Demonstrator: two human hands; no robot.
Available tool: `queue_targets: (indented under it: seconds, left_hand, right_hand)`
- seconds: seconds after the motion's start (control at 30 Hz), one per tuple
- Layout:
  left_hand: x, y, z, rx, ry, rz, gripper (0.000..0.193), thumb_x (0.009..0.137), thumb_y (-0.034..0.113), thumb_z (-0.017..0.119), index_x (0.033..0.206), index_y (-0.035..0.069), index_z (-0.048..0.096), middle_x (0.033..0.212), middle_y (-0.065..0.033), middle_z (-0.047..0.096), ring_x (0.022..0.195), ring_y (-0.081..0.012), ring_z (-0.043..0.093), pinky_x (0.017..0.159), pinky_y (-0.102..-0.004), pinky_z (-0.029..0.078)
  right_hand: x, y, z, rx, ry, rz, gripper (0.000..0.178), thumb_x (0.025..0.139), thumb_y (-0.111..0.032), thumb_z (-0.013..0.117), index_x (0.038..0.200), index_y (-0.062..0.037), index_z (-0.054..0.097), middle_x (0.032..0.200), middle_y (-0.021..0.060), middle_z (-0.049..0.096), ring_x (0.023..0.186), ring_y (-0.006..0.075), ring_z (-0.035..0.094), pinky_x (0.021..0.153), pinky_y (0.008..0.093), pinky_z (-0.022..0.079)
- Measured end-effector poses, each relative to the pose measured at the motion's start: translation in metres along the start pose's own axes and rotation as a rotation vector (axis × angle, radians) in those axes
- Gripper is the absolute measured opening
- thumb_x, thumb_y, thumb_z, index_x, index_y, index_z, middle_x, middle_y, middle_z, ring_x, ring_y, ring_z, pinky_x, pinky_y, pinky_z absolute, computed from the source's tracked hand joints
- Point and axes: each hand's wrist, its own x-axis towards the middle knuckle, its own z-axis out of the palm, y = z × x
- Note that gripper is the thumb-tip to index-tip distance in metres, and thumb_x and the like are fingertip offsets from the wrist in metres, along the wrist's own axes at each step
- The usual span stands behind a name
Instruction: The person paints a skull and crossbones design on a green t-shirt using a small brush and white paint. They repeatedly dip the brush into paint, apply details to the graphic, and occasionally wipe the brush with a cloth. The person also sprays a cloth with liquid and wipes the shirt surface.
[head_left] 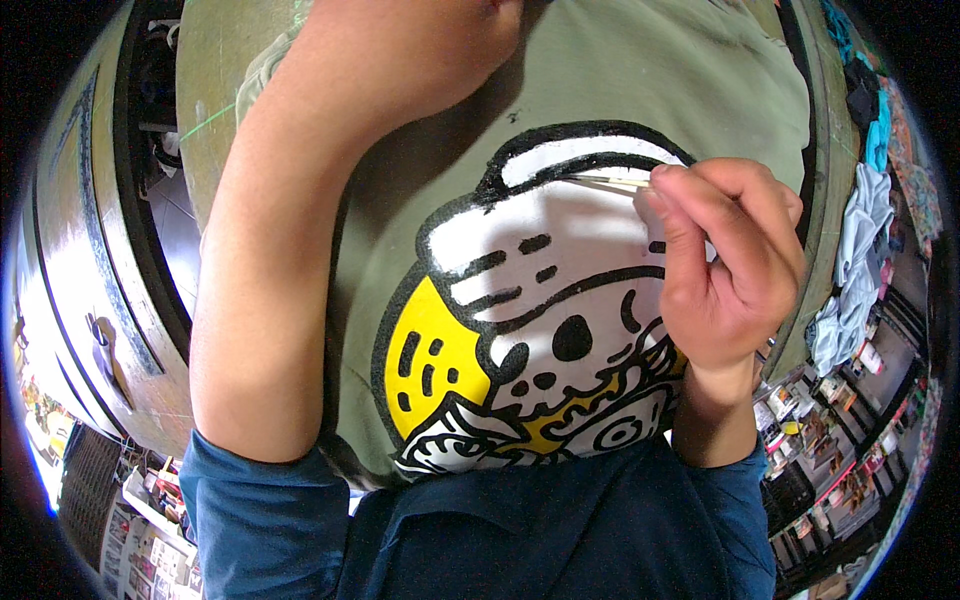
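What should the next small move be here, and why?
Probably a short, light stroke of the thin pale stick along the black hat outline: the right hand pinches the stick with its tip by that outline, whose left end looks ragged.

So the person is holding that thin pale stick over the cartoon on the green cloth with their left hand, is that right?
Not quite: the head view shows the right hand, not the left, holding the thin pale stick over the cartoon on the green cloth.
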Motion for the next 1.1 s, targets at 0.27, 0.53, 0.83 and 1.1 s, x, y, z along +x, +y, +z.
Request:
queue_targets:
  seconds: [0.27,0.53,0.83,1.1]
  left_hand:
    - [0.0,-0.001,0.0,-0.026,0.008,-0.001,0.011,0.087,0.0,0.061,0.092,-0.001,0.052,0.077,-0.0236,0.058,0.07,-0.0399,0.057,0.065,-0.0411,0.044]
    - [0.0,-0.024,0.01,-0.012,0.047,0.08,0.011,0.087,0.001,0.061,0.093,-0.001,0.052,0.076,-0.0238,0.058,0.072,-0.0425,0.057,0.065,-0.0425,0.044]
    - [-0.001,-0.003,0.0,0.04,0.018,0.02,0.011,0.086,0.0,0.061,0.093,0.0,0.052,0.076,-0.0234,0.058,0.072,-0.0418,0.056,0.065,-0.0427,0.044]
    - [0.0,-0.023,0.011,-0.014,0.057,0.106,0.011,0.086,-0.001,0.061,0.092,-0.001,0.052,0.077,-0.0231,0.058,0.071,-0.0409,0.055,0.065,-0.0424,0.044]
  right_hand:
    - [0.003,-0.008,-0.006,0.006,-0.116,0.017,0.021,0.07,0.004,0.076,0.09,-0.0033,0.073,0.077,0.0074,0.064,0.07,0.0209,0.058,0.068,0.0294,0.042]
    - [0.006,-0.01,-0.004,0.001,-0.123,-0.006,0.021,0.07,0.003,0.075,0.089,-0.0046,0.073,0.078,0.0065,0.064,0.069,0.0208,0.059,0.068,0.0298,0.042]
    - [0.005,-0.009,-0.001,0.01,-0.1,-0.029,0.021,0.07,0.003,0.075,0.089,-0.0046,0.073,0.078,0.0057,0.064,0.069,0.0201,0.059,0.069,0.0296,0.042]
    - [0.007,-0.011,0.001,0.036,-0.105,-0.05,0.02,0.069,0.003,0.076,0.088,-0.0038,0.072,0.077,0.0058,0.063,0.068,0.0195,0.058,0.069,0.0298,0.041]
